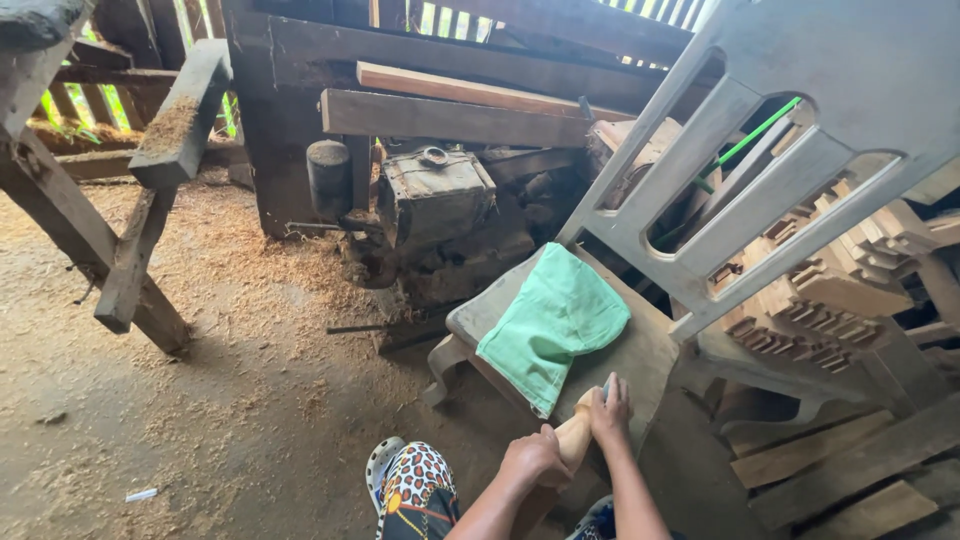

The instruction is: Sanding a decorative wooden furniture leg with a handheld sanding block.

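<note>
Head view: both hands low in frame, working on a grey chair [800, 120] that's tipped w/ its slatted back up at the right and its seat [640, 360] facing the person. Left hand [533, 458] is wrapped shut around a pale wooden leg [574, 437], fingers curled round the lower part; right hand [610, 408] is clamped on the same leg higher up, right at the seat's near edge. So both fists closed on that one piece, which sits between them, its top end touching the seat rim. Green cloth [552, 322] lies folded on the seat, just beyond the right hand, not held by anyone. Looks to me like the fitting or working of that leg at the seat is the step in hand, prob mid-way, since the leg isn't visibly seated; can't tell if there's a joint hidden under the right hand. Next move, I'd say, needs the leg kept square to the seat and a firm two-handed hold so it doesn't twist. Around them: sawdust floor [200, 380], an old engine [435, 195] behind the chair, a stack of cut wood parts [820, 300] at right, a rough timber trestle [130, 250] at left. Patterned trousers [420, 495] at bottom, knee near the left wrist.
</note>
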